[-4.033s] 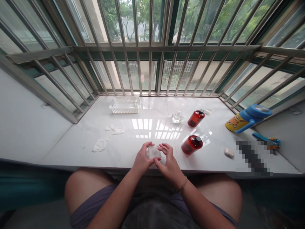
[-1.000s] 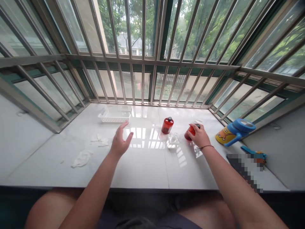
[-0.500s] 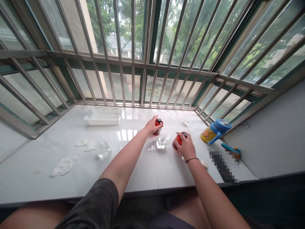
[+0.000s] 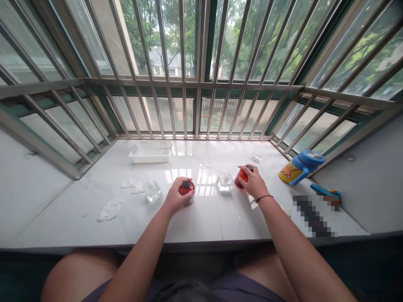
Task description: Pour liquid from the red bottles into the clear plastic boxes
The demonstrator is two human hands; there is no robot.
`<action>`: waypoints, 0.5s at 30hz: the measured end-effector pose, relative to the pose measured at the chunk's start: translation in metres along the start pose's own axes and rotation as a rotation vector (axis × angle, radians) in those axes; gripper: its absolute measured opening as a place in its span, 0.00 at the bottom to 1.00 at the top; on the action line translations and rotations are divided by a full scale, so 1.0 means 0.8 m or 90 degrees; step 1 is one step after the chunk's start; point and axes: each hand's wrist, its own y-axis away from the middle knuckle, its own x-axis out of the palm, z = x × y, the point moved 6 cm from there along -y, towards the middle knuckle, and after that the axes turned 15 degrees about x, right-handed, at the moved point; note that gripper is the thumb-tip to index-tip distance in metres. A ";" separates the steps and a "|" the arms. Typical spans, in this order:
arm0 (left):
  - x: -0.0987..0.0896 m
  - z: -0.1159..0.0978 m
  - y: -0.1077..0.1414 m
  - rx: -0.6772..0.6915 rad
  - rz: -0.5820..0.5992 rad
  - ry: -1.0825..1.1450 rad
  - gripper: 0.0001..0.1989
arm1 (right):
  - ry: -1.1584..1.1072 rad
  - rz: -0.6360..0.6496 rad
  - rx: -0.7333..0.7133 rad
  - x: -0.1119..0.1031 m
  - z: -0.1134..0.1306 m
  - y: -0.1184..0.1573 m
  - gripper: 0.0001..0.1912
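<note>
My left hand [image 4: 176,196] is wrapped round a red bottle [image 4: 188,189] with a black cap, near the middle of the white counter [image 4: 195,226]. Farther right, my right hand [image 4: 254,183] grips a second red bottle [image 4: 242,178], also black-capped. Between the two bottles, closer to the right one, stands a clear plastic container [image 4: 224,183]. Another clear container [image 4: 153,191] lies to the left of my left hand. The lower parts of both bottles are partly hidden by my fingers.
A white basket [image 4: 150,152] sits at the back left, with crumpled white pieces [image 4: 109,209] nearer me. On the right are a blue and yellow jug [image 4: 300,167], a blue and orange item [image 4: 325,193] and a blurred dark object [image 4: 315,218]. Barred windows line the back.
My left hand has brought its red bottle toward me and to the left, past the clear container. My right hand and its bottle have moved slightly back. The camera view has shifted.
</note>
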 end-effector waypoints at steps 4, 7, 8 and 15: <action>-0.016 -0.014 0.044 0.005 -0.045 0.013 0.19 | 0.011 0.028 -0.010 -0.003 0.001 0.001 0.29; -0.016 -0.016 0.053 0.000 -0.069 0.046 0.19 | 0.027 0.037 -0.018 -0.008 0.000 0.002 0.31; -0.015 -0.016 0.053 0.000 -0.072 0.066 0.19 | 0.033 0.039 -0.019 -0.011 -0.001 0.003 0.31; -0.002 -0.014 0.048 0.013 -0.085 0.153 0.15 | -0.037 -0.242 -0.137 -0.067 0.032 0.063 0.27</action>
